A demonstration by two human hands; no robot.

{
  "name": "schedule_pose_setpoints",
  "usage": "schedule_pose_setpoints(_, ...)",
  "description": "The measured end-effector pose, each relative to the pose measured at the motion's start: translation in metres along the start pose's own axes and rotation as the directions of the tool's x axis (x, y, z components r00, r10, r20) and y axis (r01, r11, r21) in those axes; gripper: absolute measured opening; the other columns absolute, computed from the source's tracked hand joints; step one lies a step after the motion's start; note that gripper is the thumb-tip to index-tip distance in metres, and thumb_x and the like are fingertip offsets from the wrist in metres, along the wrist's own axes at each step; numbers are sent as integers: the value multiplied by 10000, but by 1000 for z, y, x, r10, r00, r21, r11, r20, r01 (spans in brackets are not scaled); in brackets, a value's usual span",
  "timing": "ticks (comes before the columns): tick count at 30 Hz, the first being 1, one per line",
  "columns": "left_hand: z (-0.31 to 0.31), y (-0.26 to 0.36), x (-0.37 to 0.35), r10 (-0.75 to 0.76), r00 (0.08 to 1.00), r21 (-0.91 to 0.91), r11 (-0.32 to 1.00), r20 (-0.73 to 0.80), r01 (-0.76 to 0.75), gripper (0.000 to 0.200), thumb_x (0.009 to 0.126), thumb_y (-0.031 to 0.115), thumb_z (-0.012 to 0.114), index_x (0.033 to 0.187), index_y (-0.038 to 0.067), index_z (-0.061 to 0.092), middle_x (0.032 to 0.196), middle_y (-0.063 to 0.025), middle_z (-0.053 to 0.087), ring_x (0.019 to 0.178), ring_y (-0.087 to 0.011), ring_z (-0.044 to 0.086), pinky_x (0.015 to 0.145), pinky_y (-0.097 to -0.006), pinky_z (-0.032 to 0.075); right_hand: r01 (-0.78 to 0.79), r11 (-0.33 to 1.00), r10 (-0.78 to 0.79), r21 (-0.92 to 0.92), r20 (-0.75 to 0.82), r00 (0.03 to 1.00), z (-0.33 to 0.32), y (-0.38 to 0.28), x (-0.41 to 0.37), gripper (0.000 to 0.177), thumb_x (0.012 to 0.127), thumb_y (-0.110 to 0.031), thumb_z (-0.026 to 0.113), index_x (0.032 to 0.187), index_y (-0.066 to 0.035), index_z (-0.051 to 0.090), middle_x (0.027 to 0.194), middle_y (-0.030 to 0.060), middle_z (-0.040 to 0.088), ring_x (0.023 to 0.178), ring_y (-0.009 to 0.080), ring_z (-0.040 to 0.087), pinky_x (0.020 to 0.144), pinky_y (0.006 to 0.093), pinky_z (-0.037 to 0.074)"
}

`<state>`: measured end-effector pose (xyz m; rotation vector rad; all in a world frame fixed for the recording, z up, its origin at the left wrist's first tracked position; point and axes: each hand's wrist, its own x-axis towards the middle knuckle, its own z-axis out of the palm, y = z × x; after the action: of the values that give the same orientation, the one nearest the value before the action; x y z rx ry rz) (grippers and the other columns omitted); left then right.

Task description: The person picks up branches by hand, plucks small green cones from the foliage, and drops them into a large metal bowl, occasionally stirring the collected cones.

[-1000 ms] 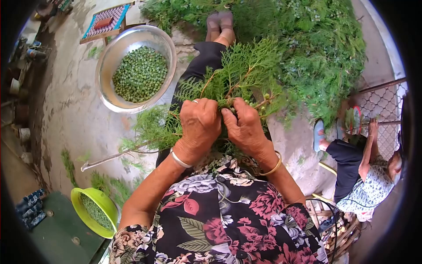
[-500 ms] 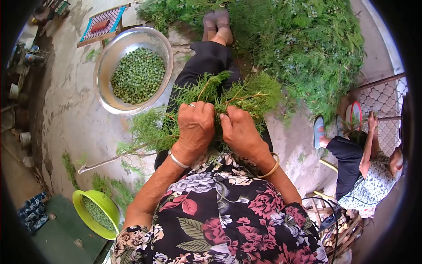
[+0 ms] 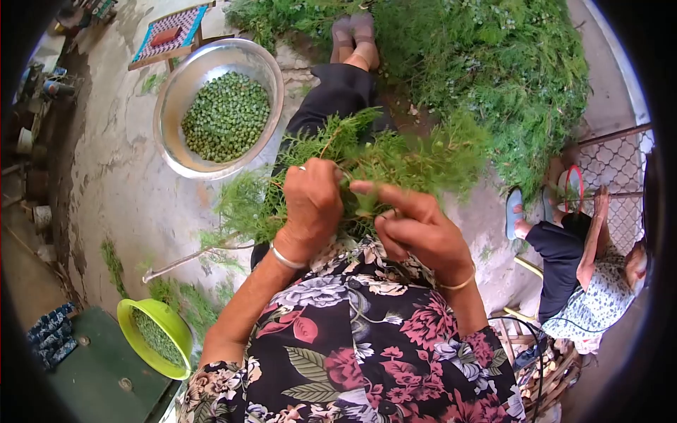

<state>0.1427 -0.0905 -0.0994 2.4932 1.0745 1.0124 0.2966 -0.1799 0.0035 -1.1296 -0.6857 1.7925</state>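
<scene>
My left hand (image 3: 312, 204) is closed round the stems of a green leafy branch (image 3: 247, 204) lying over my lap. To its right is my right hand (image 3: 419, 224), its index finger stretched toward the foliage and the other fingers curled but apart; it shows nothing in its grasp. Feathery sprigs (image 3: 423, 158) spread beyond both hands, over my dark trousers (image 3: 338, 92). The fingertips of my left hand are partly hidden in the greenery.
A metal basin (image 3: 166, 116) of green berries stands front left, beside a woven stool (image 3: 169, 35). A lime bowl (image 3: 137, 308) is lower left. Cut branches (image 3: 493, 77) are heaped front right. Another person (image 3: 592, 303) sits at the right near a metal lattice (image 3: 624, 215).
My right hand has come away from the branch, moved right and toward me, and opened its fingers. My left hand keeps its grip. The sprigs on the right have shifted rightward.
</scene>
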Motion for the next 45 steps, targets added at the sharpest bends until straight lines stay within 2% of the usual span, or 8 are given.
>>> schedule_pose_setpoints(7,-4,-10,4,-547,809,-500,649,218,573,92,850,47,565,861,-44,570,674,-114,601,577,-176,558,544,-307,444,60,992,-34,114,-213,976,-11,4,12,220,884,-89,500,1063,24,560,647,33,565,492,40,424,453,189,376)
schedule_pose_setpoints(16,-25,-3,5,-573,705,-684,312,419,660,99,876,54,542,866,-40,571,745,-36,603,645,-76,543,558,-239,460,114,992,-92,58,-296,951,-6,7,65,118,875,-101,604,873,13,636,641,39,588,533,24,492,460,167,422)
schedule_pose_setpoints(21,-22,-2,0,-577,664,-701,208,475,682,98,877,67,551,864,-28,572,714,12,549,619,-42,470,557,-203,416,290,638,-576,-713,-192,795,-10,35,83,139,745,-60,670,788,62,619,690,132,649,627,227,633,583,356,478)
schedule_pose_setpoints(26,-19,-5,-3,-573,682,-716,220,455,662,87,870,53,565,873,-33,575,750,-3,575,642,-47,491,571,-203,426,148,527,-491,-837,-158,857,-6,47,83,136,740,-67,662,780,54,615,716,227,607,664,353,619,594,376,469)
schedule_pose_setpoints(32,-22,-2,-2,-556,728,-709,315,401,631,74,858,45,578,861,-28,590,770,-5,587,677,-47,500,603,-204,431,242,682,-526,-690,-233,818,-11,58,85,141,804,-78,617,728,40,596,603,114,591,543,215,572,523,334,448)
schedule_pose_setpoints(34,-20,-2,-6,-529,759,-681,396,379,616,69,853,41,581,850,-27,590,765,-5,590,675,-47,499,601,-205,429,89,988,-129,-123,-366,922,-11,46,78,189,858,-94,569,699,6,589,594,39,555,510,101,495,470,265,416)
schedule_pose_setpoints(38,-26,-7,-4,-522,733,-688,332,436,645,64,847,35,585,845,-28,598,760,-18,607,668,-52,513,602,-204,434,262,931,-162,255,-356,920,-27,29,74,127,871,-93,526,833,13,583,709,62,578,515,83,482,466,233,431)
schedule_pose_setpoints(45,-23,-9,-2,-532,687,-745,148,494,650,58,851,24,579,827,-27,595,777,-39,626,658,-64,540,603,-210,450,193,980,-172,39,-300,938,-30,22,63,159,847,-69,547,940,40,615,725,71,613,562,77,529,505,229,466)
